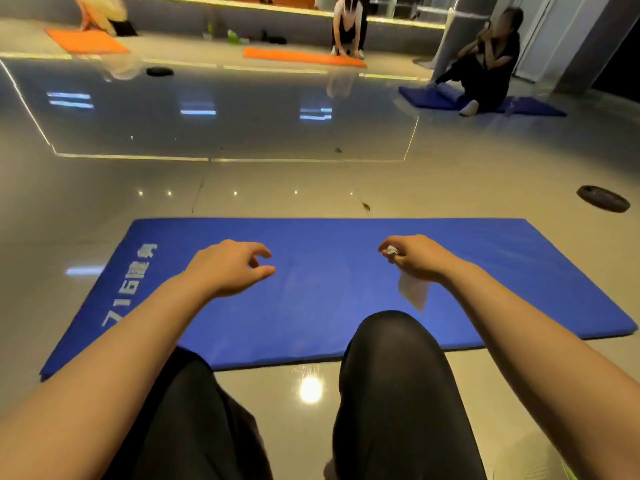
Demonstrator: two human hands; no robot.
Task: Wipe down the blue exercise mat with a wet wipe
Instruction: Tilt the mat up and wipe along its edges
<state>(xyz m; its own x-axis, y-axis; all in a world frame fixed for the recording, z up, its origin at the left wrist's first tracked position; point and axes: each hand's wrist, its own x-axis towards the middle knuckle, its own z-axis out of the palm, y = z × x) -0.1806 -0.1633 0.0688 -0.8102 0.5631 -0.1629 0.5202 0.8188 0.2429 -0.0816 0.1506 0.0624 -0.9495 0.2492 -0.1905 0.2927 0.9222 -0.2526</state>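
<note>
A: Your right hand (417,259) is pinching the wet wipe (412,292), which is dangling crumpled above the right-middle of the blue exercise mat (311,289). Your left hand (232,268) is hovering loosely curled, holding nothing.

B: What's worrying you?

A: You're gripping the wipe bunched, so I'm judging only an edge will be touching the mat, leaving streaks. Nothing is pinning the mat, so it may be sliding on that glossy floor (104,202).

B: Any containers?

A: I'm seeing none near you, and no wipe packet either; the far bottles are too blurred to read.
</note>
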